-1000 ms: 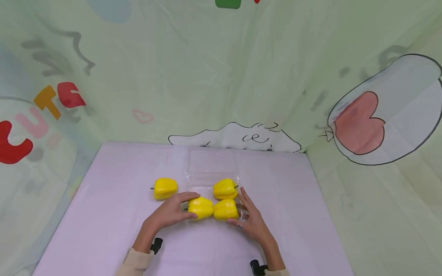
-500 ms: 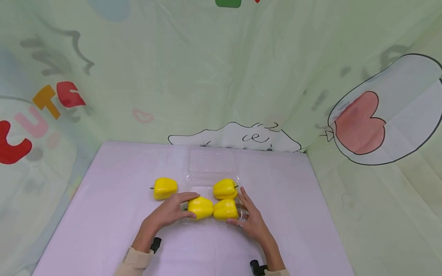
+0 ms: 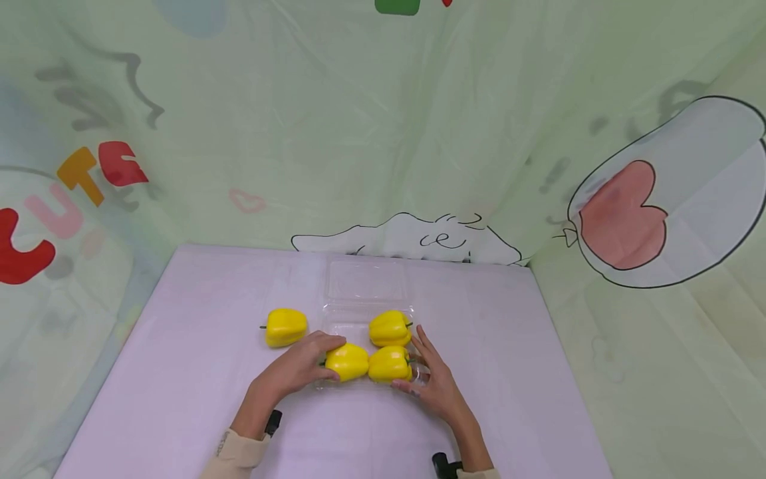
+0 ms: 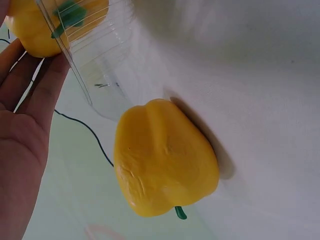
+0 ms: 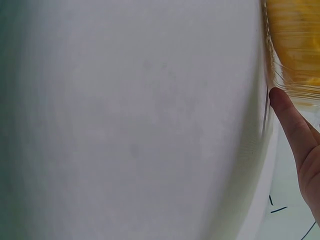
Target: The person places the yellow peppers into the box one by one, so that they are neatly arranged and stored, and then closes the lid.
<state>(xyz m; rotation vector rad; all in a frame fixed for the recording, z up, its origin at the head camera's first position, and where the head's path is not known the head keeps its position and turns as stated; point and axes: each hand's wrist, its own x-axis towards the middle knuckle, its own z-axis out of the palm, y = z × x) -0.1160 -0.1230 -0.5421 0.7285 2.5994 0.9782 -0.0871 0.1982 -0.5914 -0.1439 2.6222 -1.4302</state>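
Observation:
In the head view, a yellow bell pepper lies at the near left of a clear plastic clamshell container. My left hand grips that pepper from the left, fingers on its far side and thumb on its near side. Two more bell peppers lie at the right, a far one and a near one that touches the gripped one. My right hand holds the container's right side, thumb at its near corner. In the right wrist view, a straight finger touches the container's ribbed wall.
Another yellow bell pepper lies on the pale tabletop left of the container; the left wrist view shows this loose pepper close up. The container's lid lies folded back. Printed cloth hangs around the table.
The near right pepper has turned slightly, so its green stem shows more. Both hands keep nearly the same places, with only a tiny shift of the left hand.

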